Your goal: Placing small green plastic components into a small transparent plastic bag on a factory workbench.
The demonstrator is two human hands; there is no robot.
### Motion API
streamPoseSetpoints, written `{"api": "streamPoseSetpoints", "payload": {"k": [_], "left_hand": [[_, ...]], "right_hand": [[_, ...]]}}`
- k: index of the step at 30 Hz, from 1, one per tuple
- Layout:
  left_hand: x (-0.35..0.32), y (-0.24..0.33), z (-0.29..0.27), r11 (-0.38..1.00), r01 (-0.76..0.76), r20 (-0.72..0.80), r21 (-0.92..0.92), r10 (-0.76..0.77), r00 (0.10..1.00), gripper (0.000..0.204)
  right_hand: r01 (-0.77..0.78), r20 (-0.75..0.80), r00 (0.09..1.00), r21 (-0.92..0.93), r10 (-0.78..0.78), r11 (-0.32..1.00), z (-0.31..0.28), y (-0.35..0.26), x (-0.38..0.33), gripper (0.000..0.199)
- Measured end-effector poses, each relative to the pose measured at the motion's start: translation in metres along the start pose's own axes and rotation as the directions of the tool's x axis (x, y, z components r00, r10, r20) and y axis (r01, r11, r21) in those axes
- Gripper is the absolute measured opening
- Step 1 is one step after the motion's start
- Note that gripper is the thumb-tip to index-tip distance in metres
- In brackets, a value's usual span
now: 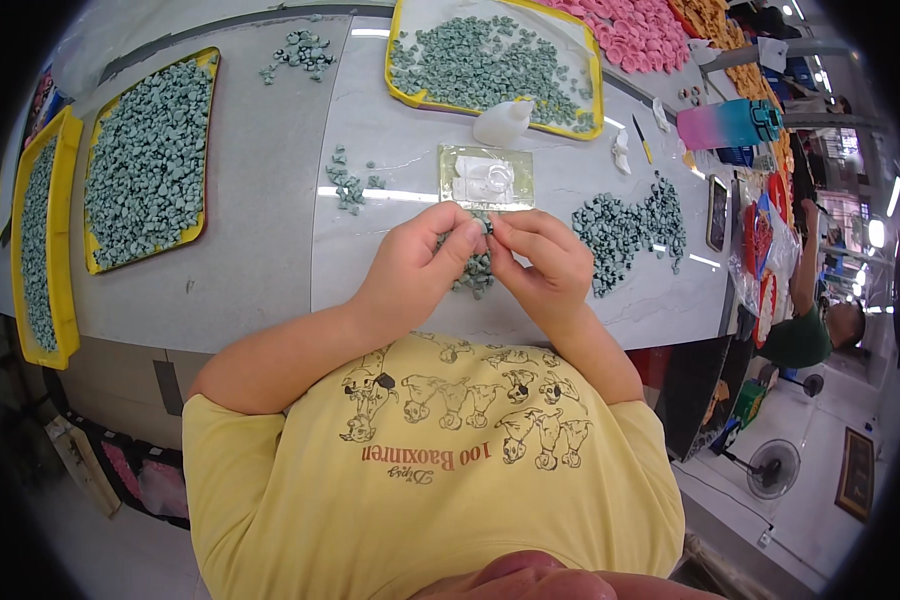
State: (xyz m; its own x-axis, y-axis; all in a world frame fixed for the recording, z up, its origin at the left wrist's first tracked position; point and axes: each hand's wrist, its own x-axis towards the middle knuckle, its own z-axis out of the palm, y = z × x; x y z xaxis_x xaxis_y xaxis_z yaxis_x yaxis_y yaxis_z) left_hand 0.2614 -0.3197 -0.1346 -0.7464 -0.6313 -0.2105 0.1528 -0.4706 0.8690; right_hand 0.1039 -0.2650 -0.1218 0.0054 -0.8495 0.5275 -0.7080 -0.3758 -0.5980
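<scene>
My left hand (422,258) and my right hand (550,262) meet near the table's front edge, fingertips pinched together on a small grey-green piece (483,222). The fingers cover most of it, so its exact shape is hidden. Just below it, a little heap of similar pieces (476,278) lies on the table between my hands. Beyond my fingertips is a flat yellowish clear pad (526,180) with folded white paper (482,182) on it. A white squeeze bottle (501,124) stands behind that pad, tilted nozzle to the right.
Yellow-rimmed trays of green pieces stand at the back (598,100), left (206,150) and far left (62,300). Loose piles lie right (620,235) and left (348,185) of my hands. A pink-and-teal bottle (725,125), a yellow-handled tool (647,150) and a phone (717,213) are at right.
</scene>
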Motion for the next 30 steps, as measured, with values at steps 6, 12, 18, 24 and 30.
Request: {"api": "streamPoseSetpoints", "payload": {"k": [6,12,18,24,30], "left_hand": [[-0.001,0.003,0.005,0.982,-0.050,-0.061,0.184,0.062,0.996,0.021],[0.005,0.000,0.005,0.974,0.192,-0.063,0.122,-0.186,0.981,0.023],[0.008,0.008,0.007,0.906,0.369,0.062,0.209,-0.389,0.919,0.026],[0.012,0.008,0.007,0.912,0.381,0.081,-0.149,-0.373,0.924,0.023],[0.012,0.012,0.007,0.915,0.320,-0.043,-0.245,-0.340,0.939,0.024]], "right_hand": [[0.056,-0.037,0.998,-0.018,-0.056,0.998,-0.001,0.000,-0.003,0.024],[-0.279,0.380,0.895,0.067,0.234,0.958,-0.038,0.006,0.002,0.020],[-0.319,0.279,0.830,-0.474,0.483,0.821,-0.074,0.045,-0.002,0.018],[-0.310,0.297,0.740,-0.646,0.604,0.698,-0.076,0.051,-0.003,0.016],[-0.328,0.252,0.757,-0.651,0.603,0.685,-0.068,0.057,-0.004,0.014]]}}
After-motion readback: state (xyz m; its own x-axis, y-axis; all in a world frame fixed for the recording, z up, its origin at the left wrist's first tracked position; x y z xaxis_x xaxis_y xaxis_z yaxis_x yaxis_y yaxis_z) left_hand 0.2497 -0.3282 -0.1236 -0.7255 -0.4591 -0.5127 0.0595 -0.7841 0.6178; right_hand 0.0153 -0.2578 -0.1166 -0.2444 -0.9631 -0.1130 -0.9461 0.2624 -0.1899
